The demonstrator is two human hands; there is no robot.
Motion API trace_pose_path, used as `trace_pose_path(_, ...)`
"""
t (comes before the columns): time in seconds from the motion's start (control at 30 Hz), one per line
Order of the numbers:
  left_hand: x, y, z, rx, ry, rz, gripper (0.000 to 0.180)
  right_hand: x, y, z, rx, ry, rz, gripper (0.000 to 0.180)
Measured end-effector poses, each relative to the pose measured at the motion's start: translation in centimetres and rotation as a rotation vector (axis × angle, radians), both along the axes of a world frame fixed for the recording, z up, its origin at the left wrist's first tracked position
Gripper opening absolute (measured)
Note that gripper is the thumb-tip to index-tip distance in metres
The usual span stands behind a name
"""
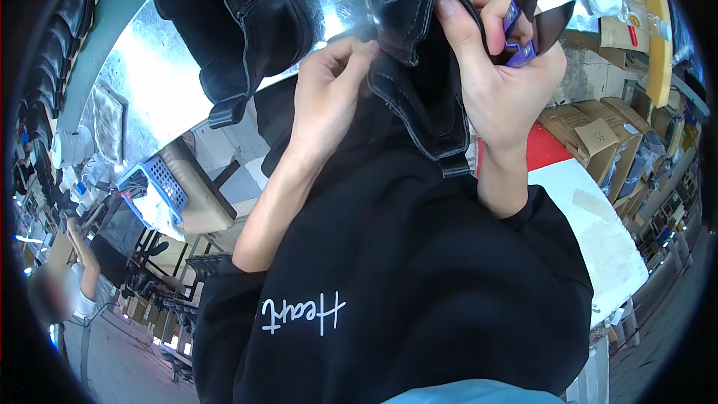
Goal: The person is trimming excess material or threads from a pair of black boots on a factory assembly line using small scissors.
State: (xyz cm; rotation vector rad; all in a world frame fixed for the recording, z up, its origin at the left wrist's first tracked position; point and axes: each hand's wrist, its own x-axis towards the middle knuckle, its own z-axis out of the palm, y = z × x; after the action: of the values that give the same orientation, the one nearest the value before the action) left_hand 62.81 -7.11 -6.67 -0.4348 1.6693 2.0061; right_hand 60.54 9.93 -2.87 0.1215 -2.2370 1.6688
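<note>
A black leather boot (416, 82) stands upright at the table's near edge, its stitched opening facing me. My right hand (508, 67) grips the far right rim, thumb on the edge of the opening. In that same hand sit purple-handled thread snips (521, 54), their dark blades apart and pointing away from the boot. Just left of the opening is my left hand (329, 90), closed in a pinch with its fingertips close to the boot's edge. Whatever lies in the pinch is too small to make out. Another black boot (250, 30) rests on the table to the left.
The shiny metal table (149, 97) spans the far side. A blue plastic basket (161, 183) is at left, near a flat clear plastic packet (110, 121). Cardboard boxes (591, 131) and a white board (591, 224) lie at right. Another person (82, 269) is at far left.
</note>
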Motion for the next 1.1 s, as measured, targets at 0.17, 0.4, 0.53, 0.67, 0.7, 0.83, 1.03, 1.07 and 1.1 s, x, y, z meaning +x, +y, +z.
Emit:
trace_pose_path(0.17, -0.2, 0.1, 1.4, 0.045, 0.019, 0.077, 0.017, -1.2, -1.3, -1.0, -0.01, 0.008, -0.042, 0.037)
trace_pose_path(0.4, 0.3, -0.8, 2.2, -0.087, 0.726, -0.1, 0.02, -0.5, -1.8, 3.6, 0.046, -0.2, -0.166, 0.034)
trace_pose_path(0.53, -0.3, -1.3, 2.9, -0.035, 0.677, -0.15, 0.042, -0.4, -2.0, 3.7, 0.074, -0.193, -0.177, 0.034)
trace_pose_path(0.67, -1.2, -1.9, 4.1, -0.252, 0.409, -0.261, 0.034, -1.0, -2.2, 1.9, 0.088, -0.243, -0.15, 0.037)
trace_pose_path(0.7, -1.7, -1.5, 4.4, -0.238, 0.414, -0.274, 0.034, -2.5, -2.3, -1.6, -0.3, 0.22, 0.017, 0.039)
trace_pose_path(0.83, -2.3, -0.4, 5.8, -0.644, 0.441, -0.415, 0.017, -2.9, -2.7, -2.9, -0.66, 0.623, 0.176, 0.042)
trace_pose_path(1.03, -2.3, 0.8, 5.7, -0.78, 0.581, -0.415, 0.023, -1.8, -2.2, -0.9, -0.294, 0.215, -0.033, 0.04)
trace_pose_path(1.07, -2.5, 0.8, 6.1, -0.825, 0.573, -0.434, 0.023, -2.7, -2.9, -1.0, -0.605, 0.558, 0.107, 0.039)
trace_pose_path(1.1, -2.5, 0.8, 6.2, -0.869, 0.563, -0.454, 0.022, -1.9, -2.7, -0.3, -0.606, 0.555, 0.109, 0.039)
